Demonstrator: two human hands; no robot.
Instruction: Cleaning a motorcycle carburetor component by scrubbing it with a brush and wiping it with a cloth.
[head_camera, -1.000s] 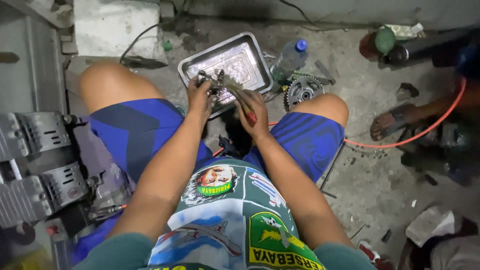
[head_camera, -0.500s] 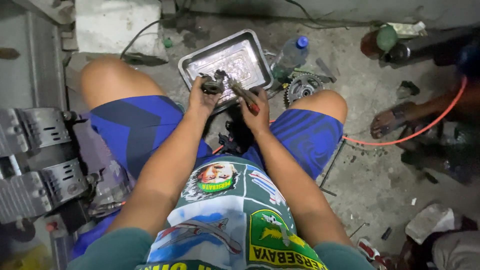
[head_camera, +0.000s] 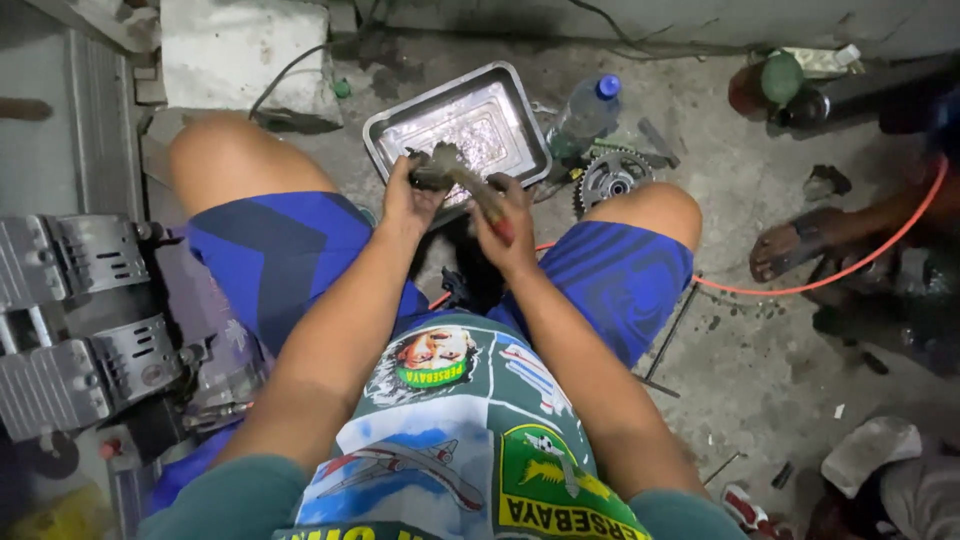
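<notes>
A small dirty metal part sits between the two hands, just above the near edge of a shiny metal tray. The left hand is closed around the part and holds it up. The right hand is closed around a tool with a red handle. The tip of the tool touches the part. It is too small and dark to tell just what kind of part it is.

The tray lies on the grey floor, a little farther away than the hands, between the person's bare knees. The person sits low, in blue shorts and a green shirt with pictures on it.

Just to the right of the tray lies a clear plastic bottle with a blue cap. Near the bottle, close to the right knee, lies a round toothed gear.

An orange hose runs across the floor on the right. Another person's foot in a sandal rests there, near the hose.

On the left side stands a grey engine with metal fins. A white block sits far away at the top left.
</notes>
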